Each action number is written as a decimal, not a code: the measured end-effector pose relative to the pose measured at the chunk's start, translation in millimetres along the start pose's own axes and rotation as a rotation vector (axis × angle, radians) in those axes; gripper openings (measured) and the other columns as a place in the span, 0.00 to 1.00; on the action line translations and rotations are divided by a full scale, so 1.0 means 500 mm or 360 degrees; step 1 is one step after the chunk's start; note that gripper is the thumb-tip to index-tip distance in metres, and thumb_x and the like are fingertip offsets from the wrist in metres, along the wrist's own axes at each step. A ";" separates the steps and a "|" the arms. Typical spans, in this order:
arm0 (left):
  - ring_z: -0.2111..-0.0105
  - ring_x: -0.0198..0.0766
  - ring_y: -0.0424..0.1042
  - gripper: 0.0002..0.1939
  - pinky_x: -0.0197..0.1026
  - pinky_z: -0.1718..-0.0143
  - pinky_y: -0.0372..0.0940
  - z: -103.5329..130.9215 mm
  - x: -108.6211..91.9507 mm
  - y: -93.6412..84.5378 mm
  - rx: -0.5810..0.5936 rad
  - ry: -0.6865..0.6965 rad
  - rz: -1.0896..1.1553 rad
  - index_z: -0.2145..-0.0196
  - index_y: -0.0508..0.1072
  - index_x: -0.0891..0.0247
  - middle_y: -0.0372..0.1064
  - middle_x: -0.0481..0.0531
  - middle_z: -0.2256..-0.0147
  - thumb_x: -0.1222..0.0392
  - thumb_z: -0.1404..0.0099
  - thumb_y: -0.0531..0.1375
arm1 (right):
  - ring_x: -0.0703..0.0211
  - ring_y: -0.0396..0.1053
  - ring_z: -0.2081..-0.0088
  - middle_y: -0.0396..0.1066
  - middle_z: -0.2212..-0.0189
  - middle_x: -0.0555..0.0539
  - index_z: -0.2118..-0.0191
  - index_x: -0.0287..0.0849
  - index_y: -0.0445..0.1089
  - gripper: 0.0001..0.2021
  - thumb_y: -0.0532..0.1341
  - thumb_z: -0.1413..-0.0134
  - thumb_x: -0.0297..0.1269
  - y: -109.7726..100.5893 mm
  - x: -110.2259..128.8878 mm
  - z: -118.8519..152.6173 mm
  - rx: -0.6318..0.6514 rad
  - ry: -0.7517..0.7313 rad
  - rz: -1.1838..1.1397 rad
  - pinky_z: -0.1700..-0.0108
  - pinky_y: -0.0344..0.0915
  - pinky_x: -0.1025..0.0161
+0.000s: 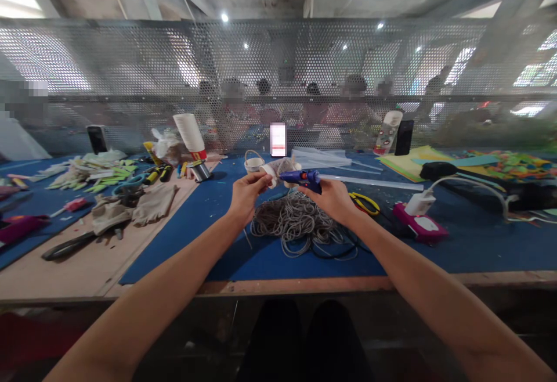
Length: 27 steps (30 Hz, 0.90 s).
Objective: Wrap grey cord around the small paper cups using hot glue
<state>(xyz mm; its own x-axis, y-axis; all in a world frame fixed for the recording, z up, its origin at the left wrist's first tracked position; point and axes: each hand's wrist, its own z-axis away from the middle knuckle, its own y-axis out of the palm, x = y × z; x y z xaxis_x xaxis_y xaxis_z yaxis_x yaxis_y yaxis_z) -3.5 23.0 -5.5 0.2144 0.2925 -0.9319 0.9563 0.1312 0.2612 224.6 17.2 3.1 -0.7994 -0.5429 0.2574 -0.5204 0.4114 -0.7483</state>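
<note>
My left hand (249,193) pinches a small whitish wrapped piece (273,173), whose exact shape is hard to make out. In my right hand (333,198) is a blue glue gun (302,177), its nozzle pointing left and touching or very near that piece. A long clear glue stick (374,183) runs out to the right from behind the gun. Below both hands lies a tangled heap of grey cord (296,222). Just behind my left hand stands a small white cup with a loop handle (253,164).
Left are stacked paper cups (190,132), grey gloves (154,205) and scissors (130,184). Clear sticks (322,157) and a lit phone (278,139) stand behind the hands. Right are yellow-handled pliers (365,203) and a magenta power socket (422,225). A perforated metal screen (287,68) closes the back.
</note>
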 end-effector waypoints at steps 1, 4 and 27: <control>0.73 0.33 0.69 0.14 0.38 0.67 0.61 0.000 0.000 0.000 -0.0001 -0.0005 0.0007 0.71 0.80 0.65 0.73 0.51 0.75 0.54 0.54 0.74 | 0.48 0.75 0.64 0.78 0.69 0.43 0.56 0.43 0.78 0.22 0.57 0.38 0.56 0.000 -0.001 0.000 0.0001 -0.0004 0.0001 0.67 0.59 0.61; 0.72 0.33 0.69 0.15 0.38 0.67 0.61 0.000 -0.002 0.001 -0.0008 -0.0023 0.0015 0.71 0.80 0.66 0.73 0.51 0.75 0.55 0.54 0.74 | 0.48 0.75 0.64 0.78 0.70 0.43 0.56 0.43 0.78 0.22 0.57 0.38 0.56 -0.001 0.000 0.001 0.0006 -0.0005 0.0004 0.67 0.58 0.62; 0.72 0.33 0.70 0.16 0.38 0.67 0.63 0.002 -0.006 0.002 -0.0024 -0.0057 0.0081 0.71 0.80 0.66 0.73 0.50 0.75 0.55 0.56 0.75 | 0.50 0.74 0.66 0.77 0.70 0.44 0.57 0.43 0.77 0.23 0.56 0.38 0.57 0.002 -0.006 0.000 0.0069 -0.0007 0.0043 0.69 0.54 0.62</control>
<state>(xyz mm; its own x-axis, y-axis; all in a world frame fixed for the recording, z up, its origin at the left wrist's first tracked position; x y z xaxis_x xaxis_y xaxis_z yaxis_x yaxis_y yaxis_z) -3.3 21.5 -2.5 0.2701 0.2650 -0.9256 0.9409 0.1313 0.3122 226.6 19.3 1.6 -0.8115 -0.5354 0.2341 -0.4852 0.3941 -0.7806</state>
